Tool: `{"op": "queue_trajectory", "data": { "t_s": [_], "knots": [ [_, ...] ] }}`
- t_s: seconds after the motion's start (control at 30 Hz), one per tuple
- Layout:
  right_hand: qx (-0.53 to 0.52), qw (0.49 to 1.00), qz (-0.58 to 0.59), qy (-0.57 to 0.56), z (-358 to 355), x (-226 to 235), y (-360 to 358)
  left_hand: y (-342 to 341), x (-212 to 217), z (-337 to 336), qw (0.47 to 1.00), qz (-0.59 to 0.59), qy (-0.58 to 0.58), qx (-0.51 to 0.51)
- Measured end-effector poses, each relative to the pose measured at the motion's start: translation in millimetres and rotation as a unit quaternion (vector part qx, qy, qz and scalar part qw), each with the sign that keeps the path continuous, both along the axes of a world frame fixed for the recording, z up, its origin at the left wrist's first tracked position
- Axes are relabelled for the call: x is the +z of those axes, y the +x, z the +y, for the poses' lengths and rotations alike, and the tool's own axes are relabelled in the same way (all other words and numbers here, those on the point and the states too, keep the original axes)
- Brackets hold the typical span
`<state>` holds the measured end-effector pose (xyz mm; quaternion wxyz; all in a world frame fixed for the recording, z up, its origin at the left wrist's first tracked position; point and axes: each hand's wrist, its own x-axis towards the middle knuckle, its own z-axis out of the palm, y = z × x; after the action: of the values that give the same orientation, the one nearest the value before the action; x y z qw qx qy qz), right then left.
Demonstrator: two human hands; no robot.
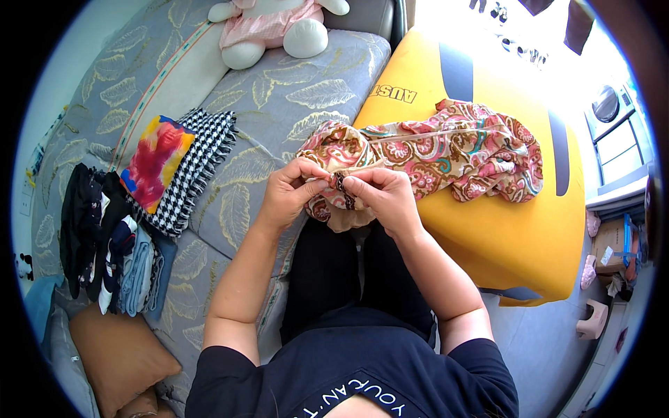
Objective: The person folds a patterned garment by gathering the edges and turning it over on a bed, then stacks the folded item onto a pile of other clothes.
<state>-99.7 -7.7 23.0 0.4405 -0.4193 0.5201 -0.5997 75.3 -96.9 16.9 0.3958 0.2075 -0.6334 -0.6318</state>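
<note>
A long, soft paisley-patterned garment (481, 150) in pink, brown, beige and teal lies bunched across a yellow padded surface and over my lap. My left hand (287, 195) is closed in a pinch on its near end. My right hand (389, 200) pinches the same part with thumb and fingers. Between the two sets of fingertips runs a narrow dark lacy trim (340, 182) of the garment. Its exact kind cannot be told, as it is gathered up. Some of the cloth hangs below my hands, above my dark trousers (320, 272).
Left, on the grey leaf-patterned sofa (240, 202), lie a houndstooth cloth (209, 139), a bright multicoloured folded cloth (159, 161) and folded clothes (139, 261). A brown cushion (118, 355) sits nearer. A plush toy (272, 31) sits behind; a small stool (592, 319) stands right.
</note>
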Motion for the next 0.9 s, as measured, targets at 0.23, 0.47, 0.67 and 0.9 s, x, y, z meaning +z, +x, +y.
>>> {"op": "queue_trajectory", "data": {
  "t_s": [0.23, 0.47, 0.67, 0.9],
  "knots": [
    [-0.01, 1.0, -0.014, 0.009, -3, -2, 3, 0, 5, 8, 0.999, -0.019, 0.027, -0.018],
    [-0.076, 0.946, 0.276, -0.152, 7, -18, 29, 8, -13, 20, 0.995, -0.058, 0.078, -0.022],
    [0.033, 0.96, 0.254, -0.11, 17, -16, 28, 33, -25, 26, 0.991, -0.1, 0.08, 0.033],
    [-0.155, 0.948, 0.269, -0.077, -11, -44, -3, 75, -42, 21, 0.985, -0.062, 0.11, 0.117]
  ]
}}
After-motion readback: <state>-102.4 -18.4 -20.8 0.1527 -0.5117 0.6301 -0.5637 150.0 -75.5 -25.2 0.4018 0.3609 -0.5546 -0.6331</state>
